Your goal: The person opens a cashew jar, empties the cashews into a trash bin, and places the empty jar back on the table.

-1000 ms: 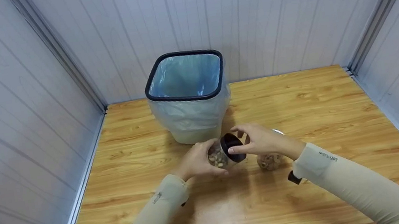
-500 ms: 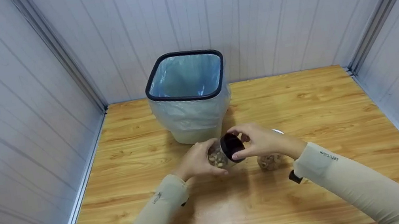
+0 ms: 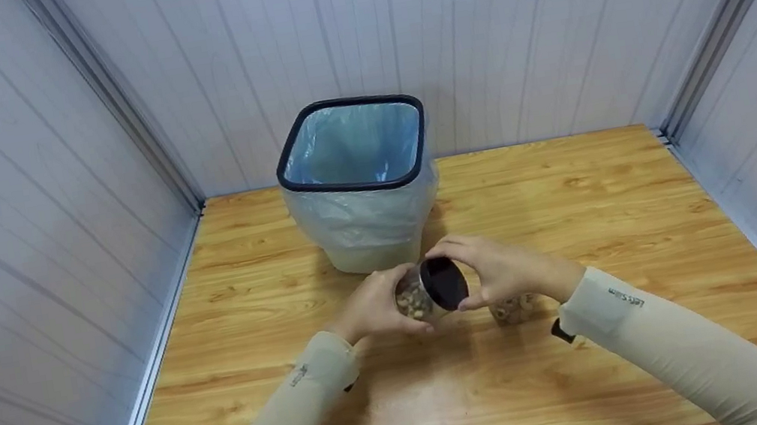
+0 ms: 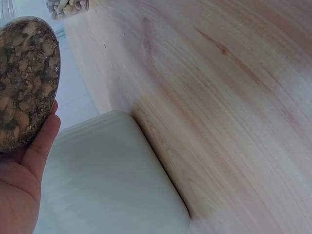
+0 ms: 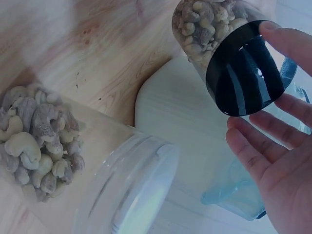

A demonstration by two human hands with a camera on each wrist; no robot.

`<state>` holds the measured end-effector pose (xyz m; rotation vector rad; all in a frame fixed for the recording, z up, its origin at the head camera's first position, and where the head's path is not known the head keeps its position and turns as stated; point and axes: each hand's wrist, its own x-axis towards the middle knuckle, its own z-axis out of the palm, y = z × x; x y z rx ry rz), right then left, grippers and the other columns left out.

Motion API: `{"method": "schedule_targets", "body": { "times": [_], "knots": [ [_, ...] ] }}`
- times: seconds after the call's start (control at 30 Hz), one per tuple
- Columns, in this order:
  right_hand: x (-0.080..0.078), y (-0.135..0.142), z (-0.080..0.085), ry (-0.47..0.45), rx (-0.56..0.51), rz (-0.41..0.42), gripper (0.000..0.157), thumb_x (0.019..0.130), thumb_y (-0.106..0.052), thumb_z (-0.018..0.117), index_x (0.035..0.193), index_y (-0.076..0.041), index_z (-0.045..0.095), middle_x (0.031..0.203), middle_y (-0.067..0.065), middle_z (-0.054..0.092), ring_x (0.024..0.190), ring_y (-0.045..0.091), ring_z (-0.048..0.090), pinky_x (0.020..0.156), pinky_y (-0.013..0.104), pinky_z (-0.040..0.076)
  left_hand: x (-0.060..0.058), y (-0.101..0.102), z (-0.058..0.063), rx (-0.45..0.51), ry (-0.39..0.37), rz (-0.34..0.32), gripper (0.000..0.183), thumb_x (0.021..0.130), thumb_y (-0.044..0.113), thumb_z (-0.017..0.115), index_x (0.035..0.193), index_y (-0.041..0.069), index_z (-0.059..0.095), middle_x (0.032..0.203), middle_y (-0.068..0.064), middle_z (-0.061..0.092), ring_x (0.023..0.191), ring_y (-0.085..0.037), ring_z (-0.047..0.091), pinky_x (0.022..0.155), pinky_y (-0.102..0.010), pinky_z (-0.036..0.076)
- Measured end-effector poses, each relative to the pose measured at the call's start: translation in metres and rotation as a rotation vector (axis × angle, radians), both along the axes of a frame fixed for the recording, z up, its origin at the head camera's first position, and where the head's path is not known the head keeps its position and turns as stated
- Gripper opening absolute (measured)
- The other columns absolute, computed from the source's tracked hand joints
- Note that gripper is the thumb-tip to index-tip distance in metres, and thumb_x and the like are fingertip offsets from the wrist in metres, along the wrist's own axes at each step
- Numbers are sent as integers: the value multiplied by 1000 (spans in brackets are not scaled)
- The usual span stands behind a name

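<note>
A clear jar (image 3: 412,301) of nuts is tilted above the table, its black lid (image 3: 444,283) facing right. My left hand (image 3: 376,305) grips the jar's body from the left. In the left wrist view the jar's bottom (image 4: 28,80) shows nut pieces and dark crumbs. My right hand (image 3: 505,268) holds the lid by its edge, thumb on one side and fingers on the other; the right wrist view shows the lid (image 5: 251,73) on the jar's mouth. Below the right hand stands a second clear jar (image 3: 515,309), partly hidden, with cashews (image 5: 29,151) inside.
A pale bin (image 3: 370,233) with a black rim and a plastic liner stands behind the hands. Pale panelled walls (image 3: 509,32) enclose the wooden table (image 3: 573,197) on the back and both sides. A pale cap (image 5: 151,175) tops the second jar.
My right hand has shifted its fingers round the black lid, which has gone from showing its hollow inside to showing its top. The left hand and jar have barely moved.
</note>
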<state>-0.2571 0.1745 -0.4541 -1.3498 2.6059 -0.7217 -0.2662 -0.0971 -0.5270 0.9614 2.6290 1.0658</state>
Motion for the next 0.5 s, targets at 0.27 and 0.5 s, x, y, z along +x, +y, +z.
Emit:
{"method": "schedule_targets", "body": {
  "times": [0.27, 0.5],
  "knots": [
    [4, -1, 1, 171, 98, 38, 83, 81, -20, 97, 150, -4, 55, 148, 14, 59, 129, 32, 66, 110, 48, 58, 0, 0, -3, -24, 11, 4, 107, 68, 44, 104, 152, 1, 56, 134, -12, 74, 117, -24, 71, 106, -43, 59],
    [4, -1, -1, 116, 72, 21, 86, 82, -20, 97, 154, -7, 52, 152, 14, 55, 131, 31, 64, 112, 49, 56, 0, 1, -4, -4, 6, 3, 98, 68, 37, 104, 149, 3, 60, 131, -10, 74, 115, -23, 71, 105, -44, 59]
  ]
}}
